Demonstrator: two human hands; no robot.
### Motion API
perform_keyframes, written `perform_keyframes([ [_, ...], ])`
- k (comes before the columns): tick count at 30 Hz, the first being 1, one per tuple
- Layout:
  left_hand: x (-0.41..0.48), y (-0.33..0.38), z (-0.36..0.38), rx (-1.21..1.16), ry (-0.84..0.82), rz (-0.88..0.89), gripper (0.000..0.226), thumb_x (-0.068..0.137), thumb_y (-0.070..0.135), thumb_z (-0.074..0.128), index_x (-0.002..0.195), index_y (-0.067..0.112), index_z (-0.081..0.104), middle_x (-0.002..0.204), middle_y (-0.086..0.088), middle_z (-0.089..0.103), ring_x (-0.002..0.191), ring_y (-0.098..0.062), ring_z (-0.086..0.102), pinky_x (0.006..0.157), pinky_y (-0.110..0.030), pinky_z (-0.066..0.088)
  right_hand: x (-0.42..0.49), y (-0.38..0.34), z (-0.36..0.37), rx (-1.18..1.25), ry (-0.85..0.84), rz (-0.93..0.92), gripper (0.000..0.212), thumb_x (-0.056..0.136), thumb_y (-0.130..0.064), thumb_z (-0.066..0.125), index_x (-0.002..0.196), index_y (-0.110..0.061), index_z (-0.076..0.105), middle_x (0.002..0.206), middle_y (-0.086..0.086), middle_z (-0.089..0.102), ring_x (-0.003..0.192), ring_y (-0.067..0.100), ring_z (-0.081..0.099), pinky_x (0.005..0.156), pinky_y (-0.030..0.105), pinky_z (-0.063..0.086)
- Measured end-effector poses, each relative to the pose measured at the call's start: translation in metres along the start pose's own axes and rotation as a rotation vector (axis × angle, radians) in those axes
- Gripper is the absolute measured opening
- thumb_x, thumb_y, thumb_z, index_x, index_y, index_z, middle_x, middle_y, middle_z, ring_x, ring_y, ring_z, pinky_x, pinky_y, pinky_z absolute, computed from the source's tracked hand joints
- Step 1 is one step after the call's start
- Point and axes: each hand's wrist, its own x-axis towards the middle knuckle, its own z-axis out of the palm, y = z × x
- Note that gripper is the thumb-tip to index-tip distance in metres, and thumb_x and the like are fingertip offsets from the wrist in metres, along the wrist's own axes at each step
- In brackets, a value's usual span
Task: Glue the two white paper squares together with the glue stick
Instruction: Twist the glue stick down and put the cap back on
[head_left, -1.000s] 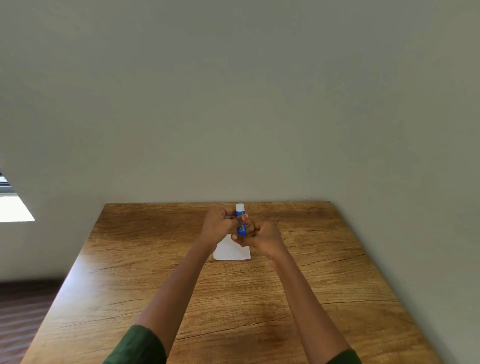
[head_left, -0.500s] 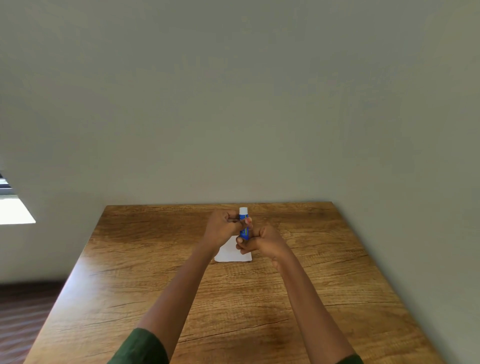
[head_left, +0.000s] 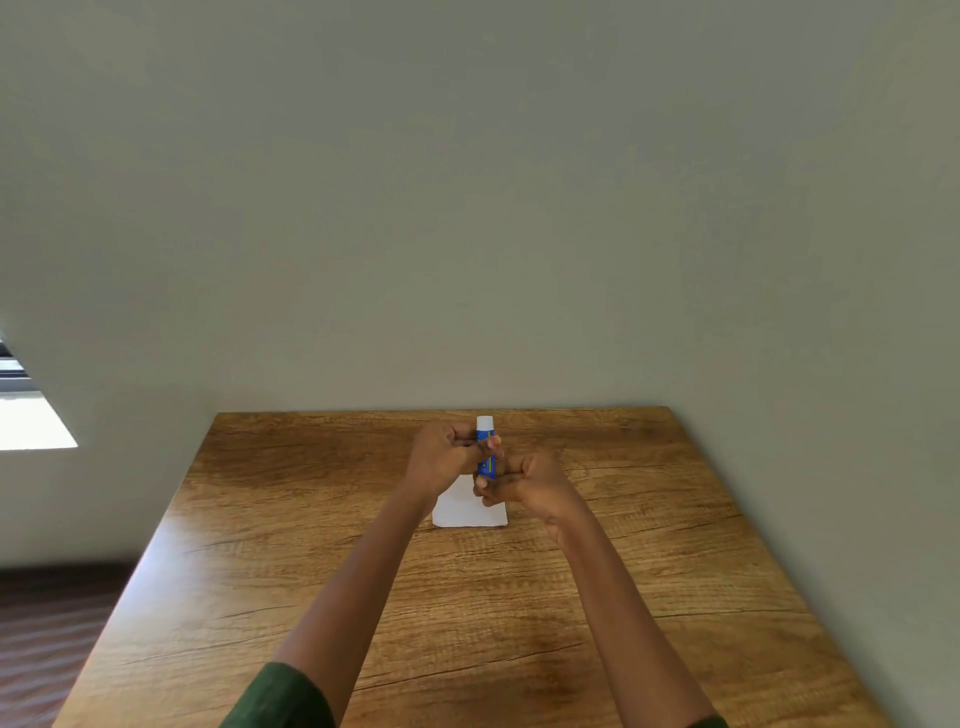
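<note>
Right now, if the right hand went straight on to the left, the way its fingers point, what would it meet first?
The right hand already grips the blue glue stick with white end low on its body. Just beyond is the left hand, probably first contact, though depth is unclear.

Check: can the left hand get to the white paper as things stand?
Probably not yet. The left hand is closed on the glue stick, as is the right hand. The paper lies uncovered just below on the table; freeing that grip would clear the way.

1 glue stick (head_left: 486, 452), 1 paper (head_left: 460, 512), 2 hands.
</note>
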Motion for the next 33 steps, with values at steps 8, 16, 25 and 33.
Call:
perform_keyframes([
  [8, 0.001, 0.000, 0.005, 0.018, 0.009, -0.018, 0.019, 0.078, 0.014, 0.072, 0.095, 0.005, 0.072, 0.082, -0.002, 0.072, 0.071, -0.001, 0.068, 0.059, -0.008, 0.050, 0.000, 0.002, 0.001, -0.014, -0.067, -0.011, 0.027, 0.079, -0.001, 0.066, 0.106, -0.003, 0.065, 0.095, 0.013, 0.070, 0.089, 0.016, 0.067, 0.076, 0.021, 0.054],
  [16, -0.002, -0.002, 0.005, 0.051, 0.001, -0.004, 0.015, 0.080, 0.014, 0.069, 0.091, 0.004, 0.073, 0.080, -0.005, 0.073, 0.069, 0.000, 0.067, 0.061, -0.007, 0.049, -0.003, -0.001, -0.003, -0.051, -0.095, 0.008, 0.019, 0.079, 0.006, 0.063, 0.097, 0.006, 0.068, 0.079, 0.006, 0.069, 0.074, 0.009, 0.068, 0.066, 0.017, 0.054],
  [25, -0.001, 0.000, 0.009, 0.041, 0.033, -0.001, 0.019, 0.079, 0.015, 0.071, 0.095, 0.006, 0.072, 0.081, -0.004, 0.072, 0.077, -0.008, 0.069, 0.060, -0.006, 0.049, -0.002, 0.004, 0.015, -0.276, 0.218, -0.048, 0.028, 0.069, -0.027, 0.080, 0.082, -0.004, 0.068, 0.071, 0.006, 0.065, 0.066, 0.015, 0.058, 0.060, 0.026, 0.043],
  [33, 0.000, 0.000, 0.003, 0.015, 0.030, 0.005, 0.012, 0.080, 0.016, 0.070, 0.088, 0.009, 0.073, 0.079, -0.003, 0.074, 0.071, -0.005, 0.069, 0.064, -0.012, 0.052, -0.007, -0.004, 0.001, 0.063, -0.200, 0.041, 0.021, 0.091, -0.007, 0.055, 0.108, 0.002, 0.064, 0.089, 0.002, 0.070, 0.074, 0.002, 0.070, 0.062, 0.007, 0.049],
])
